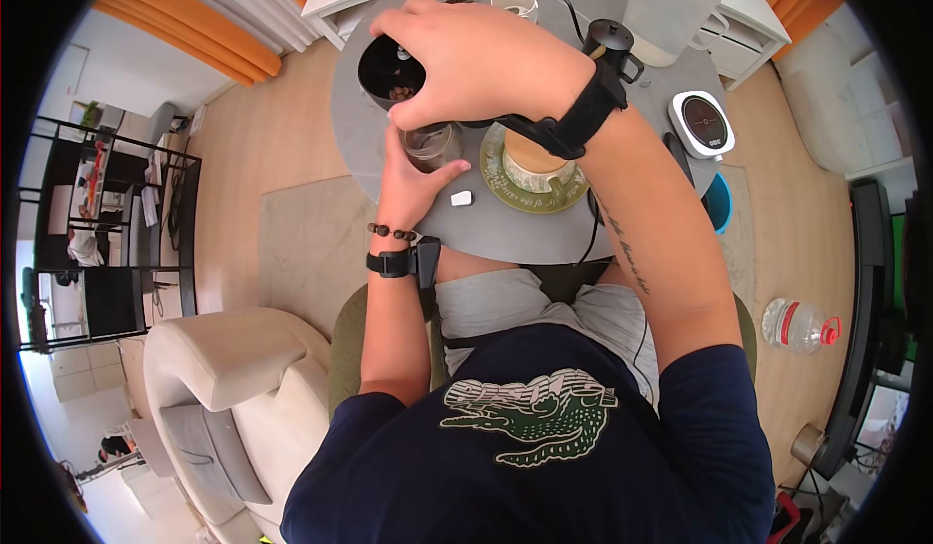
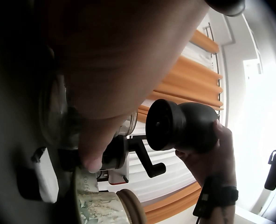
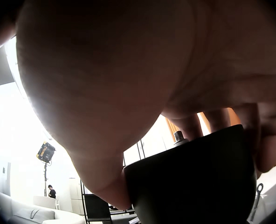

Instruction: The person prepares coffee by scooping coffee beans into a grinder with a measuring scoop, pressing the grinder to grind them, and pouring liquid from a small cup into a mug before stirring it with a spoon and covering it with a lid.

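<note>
My right hand (image 1: 476, 58) grips a black hand coffee grinder (image 1: 374, 73) from above, over the far left of the round table. Its open top tilts toward me, with brown beans (image 1: 400, 92) inside. A metal shaft tip (image 3: 179, 136) stands above its rim in the right wrist view. Lower and nearer, my left hand (image 1: 416, 180) is wrapped round a clear glass jar (image 1: 432, 146) on the table, thumb along its near side. In the left wrist view the grinder (image 2: 196, 128) is held up beyond that hand, and a black crank handle (image 2: 147, 161) shows below it.
A small white object (image 1: 461, 197) lies by my left thumb. A patterned cup (image 1: 535, 180) sits on a green plate (image 1: 501, 189). Behind stand a white cup (image 1: 515, 2), a black pot (image 1: 612, 37) and a plastic pitcher (image 1: 671, 10). A round-faced white device (image 1: 702, 124) lies at right.
</note>
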`<action>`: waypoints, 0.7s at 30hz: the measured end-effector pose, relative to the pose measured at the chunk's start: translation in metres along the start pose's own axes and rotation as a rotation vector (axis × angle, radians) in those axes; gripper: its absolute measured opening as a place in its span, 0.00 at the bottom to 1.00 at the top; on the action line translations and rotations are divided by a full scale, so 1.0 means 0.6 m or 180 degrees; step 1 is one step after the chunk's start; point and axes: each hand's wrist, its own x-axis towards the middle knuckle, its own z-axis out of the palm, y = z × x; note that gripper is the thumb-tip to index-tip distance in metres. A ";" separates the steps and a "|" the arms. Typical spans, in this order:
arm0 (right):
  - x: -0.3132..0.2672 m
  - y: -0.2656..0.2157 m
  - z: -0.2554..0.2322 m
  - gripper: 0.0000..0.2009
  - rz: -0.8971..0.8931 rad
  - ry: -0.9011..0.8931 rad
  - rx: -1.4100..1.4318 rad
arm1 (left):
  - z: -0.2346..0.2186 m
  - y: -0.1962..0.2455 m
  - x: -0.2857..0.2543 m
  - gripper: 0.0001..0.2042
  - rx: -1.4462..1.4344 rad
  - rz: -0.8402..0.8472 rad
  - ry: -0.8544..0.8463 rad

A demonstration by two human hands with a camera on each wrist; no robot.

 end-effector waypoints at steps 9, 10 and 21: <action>-0.011 -0.009 -0.013 0.39 -0.0064 0.0153 -0.0065 | -0.002 -0.011 -0.013 0.50 0.0186 0.0119 0.0239; -0.014 -0.010 -0.015 0.39 -0.0113 0.0213 0.0045 | -0.003 -0.014 -0.015 0.51 0.0111 0.0140 0.0433; -0.035 -0.056 -0.115 0.22 -0.0839 0.0357 0.0454 | -0.014 -0.026 -0.015 0.49 0.0550 0.0753 0.0888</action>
